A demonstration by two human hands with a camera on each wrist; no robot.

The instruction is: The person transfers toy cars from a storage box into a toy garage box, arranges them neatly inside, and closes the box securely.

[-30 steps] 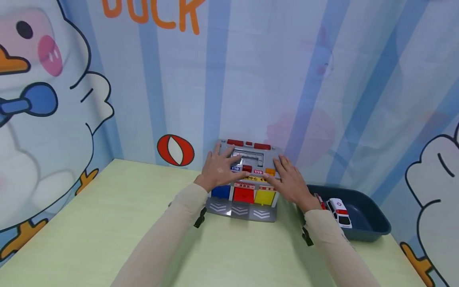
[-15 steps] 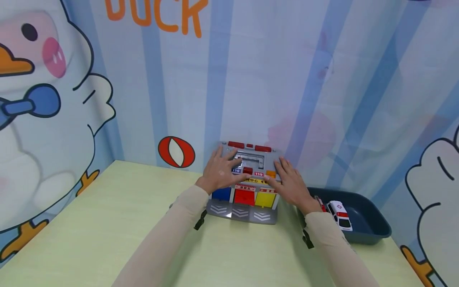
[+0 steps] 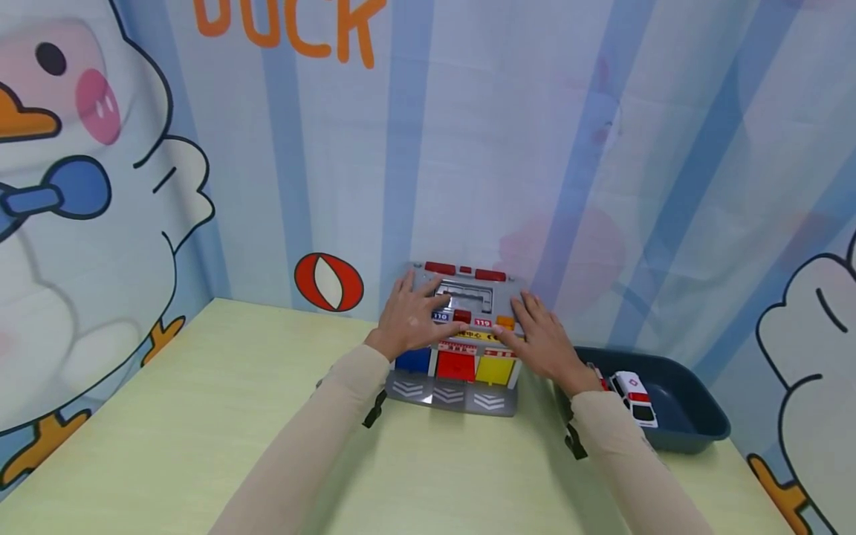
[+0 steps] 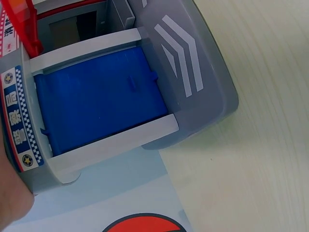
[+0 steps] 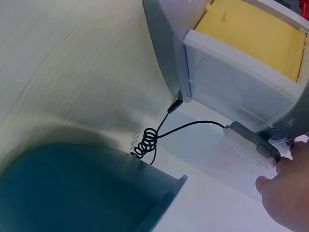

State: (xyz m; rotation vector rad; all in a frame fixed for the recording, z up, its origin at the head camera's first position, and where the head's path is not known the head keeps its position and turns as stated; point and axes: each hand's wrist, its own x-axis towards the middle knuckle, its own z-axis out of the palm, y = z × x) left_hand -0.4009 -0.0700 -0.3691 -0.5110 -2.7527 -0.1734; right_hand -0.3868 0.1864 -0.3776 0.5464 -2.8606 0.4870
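Observation:
A grey toy rescue station (image 3: 449,397) stands against the back wall, with blue, red and yellow doors along its front. My left hand (image 3: 409,316) rests on the left of its roof, fingers spread and thumb pointing inward. On the roof's right edge lies my right hand (image 3: 543,342), its fingers extended. The blue door (image 4: 101,99) is down in the left wrist view, while the red door (image 4: 24,24) beside it is swung up. The yellow door (image 5: 253,36) is down. Beside my right hand, a small handset (image 5: 253,145) hangs at the station's side on a coiled black cord (image 5: 146,141).
A dark blue bin (image 3: 695,416) stands right of the station. It holds a white toy ambulance (image 3: 633,399) and a red toy piece (image 3: 597,375), partly hidden by my wrist. The pale wooden table (image 3: 221,416) meets a duck-print fabric wall (image 3: 468,148) behind.

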